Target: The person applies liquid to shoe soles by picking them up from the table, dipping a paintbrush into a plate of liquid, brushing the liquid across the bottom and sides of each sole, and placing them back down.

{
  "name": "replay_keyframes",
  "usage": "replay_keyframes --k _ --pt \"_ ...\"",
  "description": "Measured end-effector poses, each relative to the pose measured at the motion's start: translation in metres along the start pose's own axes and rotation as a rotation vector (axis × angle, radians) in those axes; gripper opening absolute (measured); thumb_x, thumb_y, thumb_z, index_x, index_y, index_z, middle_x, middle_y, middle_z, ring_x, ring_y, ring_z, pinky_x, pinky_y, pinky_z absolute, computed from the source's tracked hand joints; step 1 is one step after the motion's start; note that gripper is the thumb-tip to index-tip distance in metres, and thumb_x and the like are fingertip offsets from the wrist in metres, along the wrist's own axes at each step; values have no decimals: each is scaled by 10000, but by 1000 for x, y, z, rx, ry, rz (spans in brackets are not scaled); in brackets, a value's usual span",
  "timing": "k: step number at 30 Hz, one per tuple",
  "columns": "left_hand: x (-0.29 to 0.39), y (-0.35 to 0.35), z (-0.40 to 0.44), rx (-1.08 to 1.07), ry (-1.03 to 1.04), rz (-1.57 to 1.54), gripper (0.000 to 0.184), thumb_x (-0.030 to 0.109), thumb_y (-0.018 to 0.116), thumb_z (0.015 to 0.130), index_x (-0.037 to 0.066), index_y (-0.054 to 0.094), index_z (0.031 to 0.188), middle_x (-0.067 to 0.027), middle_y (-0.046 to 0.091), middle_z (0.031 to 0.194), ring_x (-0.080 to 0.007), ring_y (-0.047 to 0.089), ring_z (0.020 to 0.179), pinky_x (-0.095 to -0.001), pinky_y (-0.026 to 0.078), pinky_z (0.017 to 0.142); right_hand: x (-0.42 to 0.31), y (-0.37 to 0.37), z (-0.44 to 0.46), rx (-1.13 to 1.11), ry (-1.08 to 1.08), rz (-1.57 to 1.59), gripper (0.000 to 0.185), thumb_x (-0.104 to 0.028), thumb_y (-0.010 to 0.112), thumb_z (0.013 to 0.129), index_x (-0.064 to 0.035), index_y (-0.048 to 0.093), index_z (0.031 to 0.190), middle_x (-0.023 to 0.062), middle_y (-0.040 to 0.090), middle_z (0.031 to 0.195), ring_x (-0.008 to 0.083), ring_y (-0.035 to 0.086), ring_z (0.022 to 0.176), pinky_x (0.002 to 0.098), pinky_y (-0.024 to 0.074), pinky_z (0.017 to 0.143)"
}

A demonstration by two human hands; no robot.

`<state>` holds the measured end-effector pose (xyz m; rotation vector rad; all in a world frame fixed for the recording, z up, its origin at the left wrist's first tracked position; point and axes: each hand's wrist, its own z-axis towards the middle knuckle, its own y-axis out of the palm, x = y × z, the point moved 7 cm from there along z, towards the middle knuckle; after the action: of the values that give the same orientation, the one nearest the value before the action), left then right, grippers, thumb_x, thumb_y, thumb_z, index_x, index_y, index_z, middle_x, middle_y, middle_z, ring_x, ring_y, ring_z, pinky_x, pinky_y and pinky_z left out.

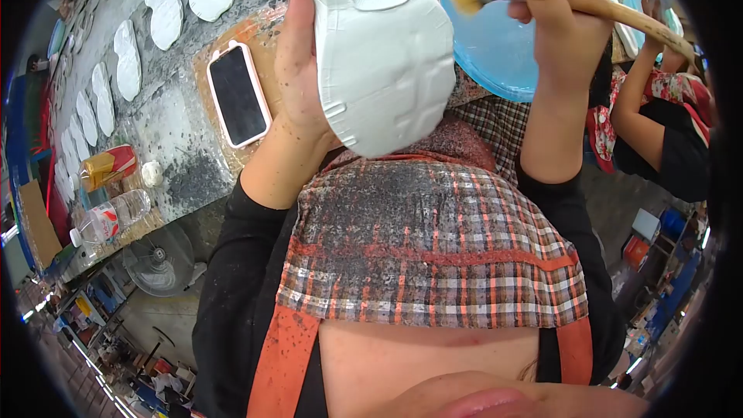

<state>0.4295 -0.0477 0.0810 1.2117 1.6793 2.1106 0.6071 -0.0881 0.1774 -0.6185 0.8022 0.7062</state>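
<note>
My left hand grips a white moulded piece by its left edge, thumb up along the side. The piece is broad and rounded at its lower end, with a narrower waist and a recessed panel near the top, where the frame cuts it off. In my right hand is a paintbrush with a wooden handle, metal ferrule and pale bristles pointing left. The bristles hang over a round blue basin of light-coloured liquid, apart from the white piece.
Several similar white pieces lie in a row along the stained table. A phone rests on a brown board beside my left arm. Bottles stand near the table's edge, above a fan. Another person's arm is at right.
</note>
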Motion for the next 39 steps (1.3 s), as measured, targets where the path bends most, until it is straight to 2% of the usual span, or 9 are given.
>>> replay_keyframes --k 3,11,13,16,17,18,22,35,39 --pt "-1 5 -1 -62 13 -16 699 587 252 968 25 429 1346 -158 551 1262 -269 572 1119 -390 450 972 -9 3 -3 -355 -76 297 251 -205 674 854 6 673 719 68 657 689 84 518 459 196 379 423" --pt "-2 -34 4 25 -42 -202 576 451 233 1004 14 422 1329 -178 563 1241 -307 580 1112 -439 471 965 32 -13 -16 -24 121 146 272 -232 709 842 -13 687 683 36 643 635 60 518 473 186 385 442" --pt "13 -58 3 487 -56 145 553 411 200 1010 4 411 1319 -198 558 1239 -319 571 1125 -460 468 977 44 -12 -25 -19 198 172 281 -244 693 856 -19 684 689 39 646 644 69 524 474 189 387 440" --pt "64 -90 31 523 68 209 540 390 177 1012 6 407 1313 -209 539 1263 -350 532 1178 -529 454 977 49 -12 -29 -9 248 180 288 -263 684 861 -23 684 702 38 640 642 72 523 475 191 385 439" --pt "88 -110 49 461 116 258 526 379 188 1013 5 375 1331 -205 509 1303 -380 520 1183 -565 438 976 48 -12 -29 -20 245 170 288 -262 682 862 -23 681 701 35 636 641 71 521 477 191 385 439" --pt "110 -149 82 -308 15 -211 516 373 243 1004 13 331 1362 -199 444 1370 -414 472 1225 -588 402 1004 47 -11 -31 -30 245 159 288 -260 679 864 -23 679 699 31 631 639 70 520 479 190 385 440" --pt "151 -233 54 1117 444 121 567 376 425 925 58 324 1385 -130 356 1434 -329 376 1263 -467 291 1075 44 -19 -36 -25 238 151 275 -233 651 883 -23 672 706 23 626 656 53 508 493 178 369 444" --pt "-4 -105 213 109 -139 1130 403 297 552 869 151 582 1243 -54 586 971 -177 536 811 -307 484 718 74 -37 -62 7 387 121 266 -217 629 908 -5 661 750 28 628 681 55 502 512 188 377 463" --pt "-36 -97 283 -5 40 1677 497 336 483 894 94 482 1327 -177 582 1197 -299 564 1083 -401 447 914 73 -36 -60 -30 383 142 248 -183 616 910 3 659 752 39 630 685 64 515 516 195 385 462"
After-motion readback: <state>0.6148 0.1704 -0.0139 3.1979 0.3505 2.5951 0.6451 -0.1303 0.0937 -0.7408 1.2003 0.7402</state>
